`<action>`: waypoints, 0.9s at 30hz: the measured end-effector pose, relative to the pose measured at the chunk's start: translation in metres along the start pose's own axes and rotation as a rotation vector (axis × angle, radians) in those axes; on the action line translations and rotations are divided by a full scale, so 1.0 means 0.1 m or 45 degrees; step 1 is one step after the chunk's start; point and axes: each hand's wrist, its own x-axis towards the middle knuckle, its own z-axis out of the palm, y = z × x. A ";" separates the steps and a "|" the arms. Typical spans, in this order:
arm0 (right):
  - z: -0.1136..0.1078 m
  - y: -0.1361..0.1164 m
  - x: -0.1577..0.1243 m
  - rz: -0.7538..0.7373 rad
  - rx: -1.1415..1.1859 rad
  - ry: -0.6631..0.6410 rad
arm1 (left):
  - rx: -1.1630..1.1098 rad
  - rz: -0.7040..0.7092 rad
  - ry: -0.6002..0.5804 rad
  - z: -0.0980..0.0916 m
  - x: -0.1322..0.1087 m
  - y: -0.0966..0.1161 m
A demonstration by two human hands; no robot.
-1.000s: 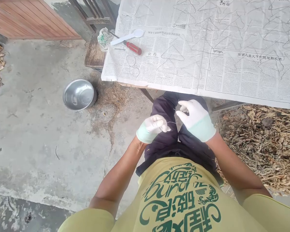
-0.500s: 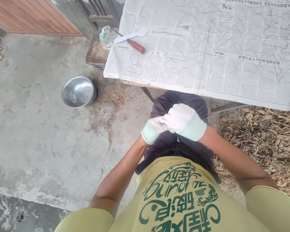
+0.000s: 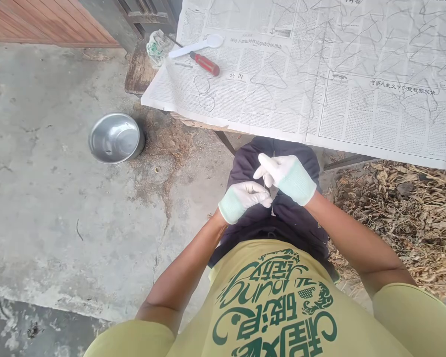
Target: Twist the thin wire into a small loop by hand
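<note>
Both gloved hands meet over the lap, just below the near edge of the newspaper-covered table [image 3: 357, 134]; the left hand [image 3: 241, 200] is pinched shut, fingertips pressed together on a thin grey wire piece [image 3: 264, 187], and the right hand [image 3: 284, 176] sits touching it from above, fingers curled toward the same spot; whether the right hand actually clamps the wire I cannot tell, it is too fine to follow.

The wire itself lies between the 2 hands, well short of the table, over the dark trousers [image 3: 252, 163].

My read is that this is a fine bending or twisting step, and doing it well would mean keeping the left pinch steady as the anchor while the right fingertips do the shaping close to that pinch; a grip far from the bend would likely let so thin a strand spring or kink; thick white gloves dull the feel, so slow, small turns seem wise.

On the table, many bent grey wire shapes [image 3: 269, 79] are spread across the newspaper; at the table's far left corner lie a red-handled screwdriver [image 3: 205, 64] and a white plastic spoon [image 3: 196, 45], just beside a crumpled cloth [image 3: 156, 45].

Left of the table, on the concrete floor [image 3: 59, 198], stands a round steel bowl [image 3: 116, 138]; under the table's right end, dry straw litter [image 3: 401, 213].
</note>
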 end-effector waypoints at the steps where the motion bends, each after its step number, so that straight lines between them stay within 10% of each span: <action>1: -0.04 0.01 0.00 -0.057 -0.056 0.040 | -0.014 -0.007 -0.003 -0.02 0.00 -0.01; 6: -0.25 0.26 -0.04 -0.230 -0.426 0.391 | -0.287 -0.016 0.094 -0.11 0.02 -0.07; 13: -0.14 0.59 -0.15 0.226 0.046 0.027 | -0.314 0.117 0.092 -0.16 0.11 -0.08; 27: 0.01 0.39 -0.30 -0.069 -0.104 0.300 | -0.488 0.229 0.019 -0.07 0.06 0.12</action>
